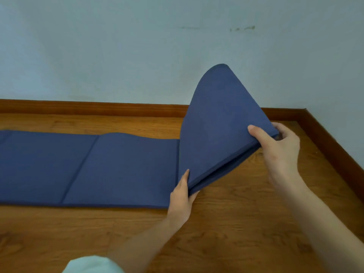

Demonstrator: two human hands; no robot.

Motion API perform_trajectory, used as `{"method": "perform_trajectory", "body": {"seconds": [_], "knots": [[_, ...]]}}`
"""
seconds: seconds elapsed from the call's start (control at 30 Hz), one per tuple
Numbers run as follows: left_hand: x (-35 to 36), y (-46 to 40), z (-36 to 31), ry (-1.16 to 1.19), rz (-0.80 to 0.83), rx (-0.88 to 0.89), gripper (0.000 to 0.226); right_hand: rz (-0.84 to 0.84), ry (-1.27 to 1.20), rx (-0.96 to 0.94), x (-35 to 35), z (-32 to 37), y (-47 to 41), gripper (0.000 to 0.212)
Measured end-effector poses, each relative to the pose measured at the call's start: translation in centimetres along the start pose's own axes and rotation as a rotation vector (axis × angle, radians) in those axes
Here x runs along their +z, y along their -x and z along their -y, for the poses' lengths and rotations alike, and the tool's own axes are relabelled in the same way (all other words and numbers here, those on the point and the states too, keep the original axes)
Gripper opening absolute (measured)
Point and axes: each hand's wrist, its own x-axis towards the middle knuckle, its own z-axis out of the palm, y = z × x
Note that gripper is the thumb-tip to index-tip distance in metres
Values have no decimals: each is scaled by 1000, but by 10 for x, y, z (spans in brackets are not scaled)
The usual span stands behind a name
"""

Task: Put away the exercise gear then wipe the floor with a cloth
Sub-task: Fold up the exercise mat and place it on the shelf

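Bare floor (226, 223) lies open below both hands, while the wall (177, 46) and skirting board (325, 134) close in just beyond the right hand (275, 142).

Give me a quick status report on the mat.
Left hand and right hand grip folded end of blue mat. Rest flat on floor. Nothing blocking.

Head view, downward (close, floor (226, 233))
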Motion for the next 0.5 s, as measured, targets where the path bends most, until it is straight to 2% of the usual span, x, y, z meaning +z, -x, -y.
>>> {"method": "perform_trajectory", "body": {"seconds": [0.2,0.3,0.4,0.43,0.5], "knots": [[23,21,-52,307,18,47,76,33,44,-250,6,32,11,14],[39,29,-57,436,35,-5,91,80,150,-302,20,26,12,42],[45,33,-46,483,95,-70,100,232,312,-328,40,10,21,65],[45,34,-40,472,129,-87,97,288,363,-354,47,4,26,71],[39,35,-31,470,202,-98,79,380,468,-411,57,-10,38,85]]}}
